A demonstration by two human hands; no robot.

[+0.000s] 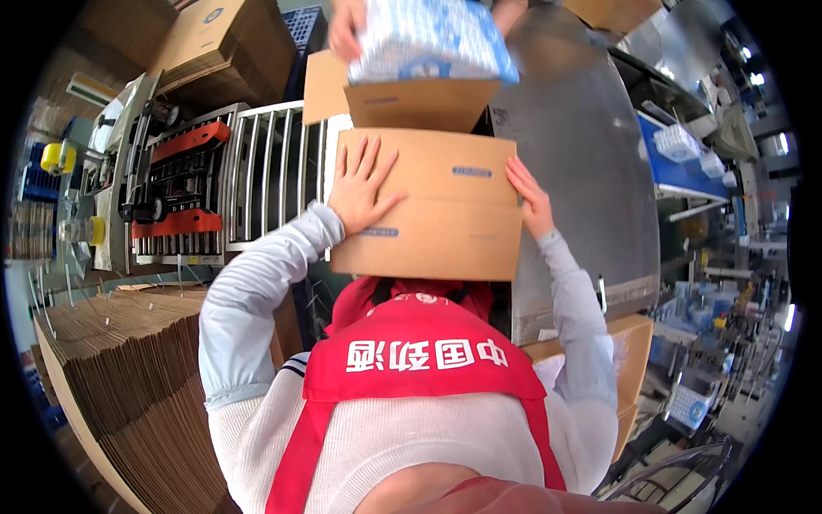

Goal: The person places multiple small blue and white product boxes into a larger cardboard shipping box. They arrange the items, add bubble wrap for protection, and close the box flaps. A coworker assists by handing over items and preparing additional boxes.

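Pressing flat, fingers spread, the left hand (pixel 361 190) lies on the cardboard box (pixel 432 206) flap; the right hand (pixel 531 199) cups its right edge, fingers loosely together. The box's long axis runs left-right, just above the red vest (pixel 419 364). Beyond it, another person's hand (pixel 345 30) lowers a blue-white wrapped pack (pixel 428 38).

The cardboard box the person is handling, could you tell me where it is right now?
In the head view the cardboard box sits at centre, left hand flat on its near flap, right hand at its right edge, beside the roller conveyor.
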